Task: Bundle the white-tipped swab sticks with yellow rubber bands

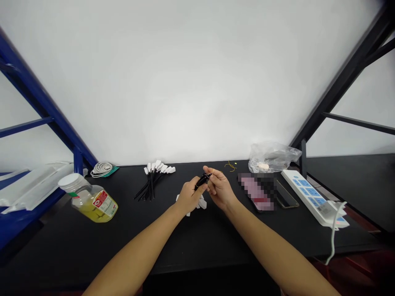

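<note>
While our left hand (189, 197) is clamping the black bundle (202, 180) above the surface (216, 242), our right hand (222, 190) is pinching its right end, presumably steadying it; left of it, white-tagged strips (151, 183) are lying fanned, perhaps for tidiness

tabletop (126, 185) opens between black bundle (151, 185) and jar (96, 204); phone (287, 195) blocks rightward.

Site: work station, workshop-like; exact trade cannot be told; black bench top (216, 246) set against plain white wall (197, 82); blue metal frame (46, 105) at left, black metal frame (339, 81) at right; white multi-socket power strip (308, 196) on the bench, plug (328, 210) seated; black strips (151, 181) with white tags (158, 165), bunched, left of centre.
</note>
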The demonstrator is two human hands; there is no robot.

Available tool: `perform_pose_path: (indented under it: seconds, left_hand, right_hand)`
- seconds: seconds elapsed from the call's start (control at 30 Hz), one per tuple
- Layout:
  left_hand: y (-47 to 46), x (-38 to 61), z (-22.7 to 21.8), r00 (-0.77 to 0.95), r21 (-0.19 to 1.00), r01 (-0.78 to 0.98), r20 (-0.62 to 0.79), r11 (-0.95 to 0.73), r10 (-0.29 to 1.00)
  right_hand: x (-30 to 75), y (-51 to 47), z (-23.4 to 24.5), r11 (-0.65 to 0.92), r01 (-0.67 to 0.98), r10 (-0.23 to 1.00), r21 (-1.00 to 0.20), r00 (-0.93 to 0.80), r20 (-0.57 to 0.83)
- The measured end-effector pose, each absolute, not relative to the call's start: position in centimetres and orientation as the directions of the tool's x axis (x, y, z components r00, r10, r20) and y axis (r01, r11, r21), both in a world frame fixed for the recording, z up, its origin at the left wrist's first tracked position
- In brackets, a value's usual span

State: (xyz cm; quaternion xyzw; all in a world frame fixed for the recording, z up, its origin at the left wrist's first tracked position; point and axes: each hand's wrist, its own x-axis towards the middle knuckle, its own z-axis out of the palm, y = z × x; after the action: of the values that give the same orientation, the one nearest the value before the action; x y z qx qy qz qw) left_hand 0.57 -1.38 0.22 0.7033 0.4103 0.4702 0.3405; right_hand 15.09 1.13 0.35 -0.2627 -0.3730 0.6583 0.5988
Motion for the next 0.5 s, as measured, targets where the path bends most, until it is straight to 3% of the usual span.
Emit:
perform_pose_path:
  seconds: [0.33,0.5]
  left_hand:
    - [-1.1,0.3,0.3,0.215,0.861,0.304,0.356,-0.409,0.909]
    - [-1.5,0.5,0.7,0.282,0.802,0.401,0.351,-0.442,0.893]
  right_hand:
    - [15.7,0.8,1.0,0.309,-0.391,0.930,-0.867,-0.070,0.362]
    - [16.1,0.2,1.6,0.360,-0.226,0.917,-0.905,-0.093,0.388]
